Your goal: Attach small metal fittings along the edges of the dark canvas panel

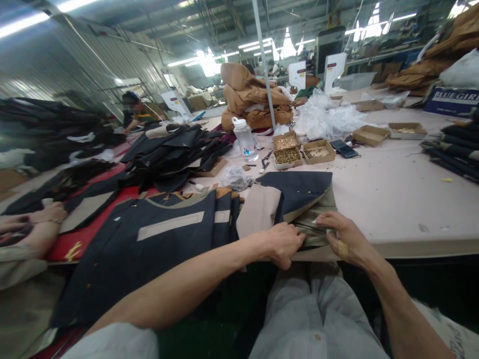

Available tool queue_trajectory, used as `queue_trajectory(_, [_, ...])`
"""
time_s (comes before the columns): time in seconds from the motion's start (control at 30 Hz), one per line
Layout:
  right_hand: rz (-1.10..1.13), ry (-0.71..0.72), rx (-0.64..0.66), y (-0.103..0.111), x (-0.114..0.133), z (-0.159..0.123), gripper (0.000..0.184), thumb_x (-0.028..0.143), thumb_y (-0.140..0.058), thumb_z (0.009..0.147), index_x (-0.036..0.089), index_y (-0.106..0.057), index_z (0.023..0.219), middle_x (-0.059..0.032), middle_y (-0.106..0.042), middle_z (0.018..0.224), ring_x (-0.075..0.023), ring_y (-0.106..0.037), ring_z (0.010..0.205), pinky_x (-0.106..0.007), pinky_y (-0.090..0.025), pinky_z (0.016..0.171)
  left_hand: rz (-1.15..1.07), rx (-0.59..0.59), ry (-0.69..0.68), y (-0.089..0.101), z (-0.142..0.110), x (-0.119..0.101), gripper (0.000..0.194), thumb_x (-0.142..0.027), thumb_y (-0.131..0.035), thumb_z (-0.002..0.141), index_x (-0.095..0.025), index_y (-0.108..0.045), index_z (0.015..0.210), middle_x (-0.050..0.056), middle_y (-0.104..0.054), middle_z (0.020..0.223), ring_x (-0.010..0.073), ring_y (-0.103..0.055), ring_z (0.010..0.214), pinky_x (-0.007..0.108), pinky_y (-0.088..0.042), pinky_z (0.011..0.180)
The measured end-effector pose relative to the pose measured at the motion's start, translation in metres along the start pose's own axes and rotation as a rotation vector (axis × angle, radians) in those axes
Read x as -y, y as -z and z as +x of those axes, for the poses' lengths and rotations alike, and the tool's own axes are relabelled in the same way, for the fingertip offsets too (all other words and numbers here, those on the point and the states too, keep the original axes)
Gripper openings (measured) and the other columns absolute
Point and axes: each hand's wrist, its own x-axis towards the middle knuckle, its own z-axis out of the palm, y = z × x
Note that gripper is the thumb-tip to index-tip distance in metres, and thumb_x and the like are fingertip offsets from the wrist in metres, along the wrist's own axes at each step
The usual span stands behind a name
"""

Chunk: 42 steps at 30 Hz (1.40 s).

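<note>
A stack of dark navy and khaki fabric pieces lies at the near edge of the pale table. My left hand is closed on the near edge of this stack. My right hand pinches the same edge just to the right, fingers pressed onto the khaki layers. A larger navy garment panel with a khaki strip hangs over the table edge to the left, under my left forearm.
Small cardboard boxes of brass hardware, a water bottle, a phone and clear plastic bags lie farther back. Black fabric heaps lie left. Another person's arm rests at far left; a seated person works beyond.
</note>
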Motion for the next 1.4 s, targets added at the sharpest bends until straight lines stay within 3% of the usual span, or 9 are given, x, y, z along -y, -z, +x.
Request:
queue_trajectory(0.07, [0.011,-0.068,-0.041,-0.015,-0.008,0.009,0.036,0.013,-0.051,0.079,0.021,-0.074,0.105,-0.0091,-0.067,0.103,-0.0261,-0.061,0.095,-0.038,-0.050,0.086,-0.105,0.044,0.020,0.009,0.001,0.004,0.053,-0.034,-0.073,0.066,-0.014,-0.065,0.114,0.016,-0.068,0.107,0.0299,-0.067,0.087,0.036,-0.052,0.073])
queue_trajectory(0.17, [0.003,-0.142,-0.062,-0.037,-0.024,0.013,0.028,0.016,-0.056,0.078,0.020,-0.073,0.100,-0.0079,-0.065,0.092,-0.0251,-0.061,0.086,-0.037,-0.050,0.080,-0.341,0.021,0.072,0.016,0.007,0.010,0.032,-0.043,-0.056,0.089,-0.015,-0.071,0.098,0.010,-0.070,0.093,0.0234,-0.066,0.079,0.032,-0.052,0.073])
queue_trajectory(0.27, [0.030,-0.128,-0.096,-0.046,-0.035,0.009,0.029,0.015,-0.057,0.073,0.020,-0.070,0.099,-0.0070,-0.063,0.093,-0.0246,-0.060,0.089,-0.037,-0.049,0.081,-0.410,-0.257,0.225,0.011,0.021,0.013,0.033,-0.030,-0.042,0.098,-0.014,-0.072,0.101,0.011,-0.070,0.095,0.0216,-0.066,0.089,0.030,-0.052,0.084])
queue_trajectory(0.33, [0.036,-0.117,-0.105,-0.045,-0.037,0.008,0.027,0.015,-0.057,0.071,0.020,-0.068,0.096,-0.0062,-0.062,0.093,-0.0236,-0.059,0.087,-0.036,-0.048,0.079,-0.342,-0.412,0.336,0.003,0.031,0.012,0.028,-0.023,-0.051,0.092,-0.014,-0.071,0.110,0.013,-0.067,0.108,0.0234,-0.065,0.101,0.031,-0.052,0.091])
queue_trajectory(0.37, [0.034,-0.114,-0.105,-0.044,-0.038,0.008,0.026,0.015,-0.057,0.071,0.020,-0.067,0.095,-0.0057,-0.061,0.092,-0.0229,-0.058,0.085,-0.035,-0.048,0.077,-0.308,-0.434,0.371,-0.001,0.035,0.011,0.028,-0.022,-0.055,0.089,-0.015,-0.071,0.110,0.014,-0.066,0.111,0.0246,-0.064,0.104,0.032,-0.052,0.092])
queue_trajectory(0.6, [0.032,-0.137,-0.080,-0.039,-0.038,0.008,0.017,0.017,-0.062,0.068,0.021,-0.063,0.085,-0.0030,-0.061,0.084,-0.0204,-0.055,0.076,-0.032,-0.044,0.070,-0.299,-0.362,0.423,-0.018,0.044,0.009,0.008,-0.022,-0.067,0.077,-0.021,-0.070,0.084,0.007,-0.070,0.091,0.0270,-0.063,0.098,0.034,-0.054,0.081])
queue_trajectory(0.87, [0.106,-0.182,-0.131,-0.037,-0.035,0.006,0.018,0.028,-0.059,0.083,0.020,-0.073,0.090,-0.0038,-0.067,0.081,-0.0199,-0.059,0.073,-0.031,-0.045,0.069,-0.493,-0.350,0.474,-0.020,0.054,0.023,0.007,-0.024,-0.063,0.082,-0.022,-0.069,0.083,0.003,-0.073,0.087,0.0221,-0.068,0.089,0.029,-0.051,0.078])
queue_trajectory(1.17, [0.052,-0.314,-0.059,-0.033,-0.032,0.018,0.019,0.032,-0.059,0.079,0.020,-0.075,0.082,-0.0016,-0.068,0.072,-0.0178,-0.059,0.066,-0.029,-0.041,0.063,-0.569,-0.356,0.585,-0.020,0.067,0.029,0.010,-0.033,-0.074,0.076,-0.023,-0.073,0.074,0.003,-0.074,0.081,0.0212,-0.070,0.084,0.028,-0.053,0.079])
queue_trajectory(1.4, [0.020,-0.446,0.066,-0.027,-0.036,0.027,0.015,0.030,-0.064,0.074,0.021,-0.076,0.076,0.0008,-0.069,0.068,-0.0164,-0.062,0.064,-0.027,-0.040,0.060,-0.525,-0.230,0.696,-0.012,0.081,0.035,0.021,-0.029,-0.077,0.067,-0.018,-0.076,0.084,0.011,-0.075,0.091,0.0271,-0.072,0.090,0.030,-0.057,0.076])
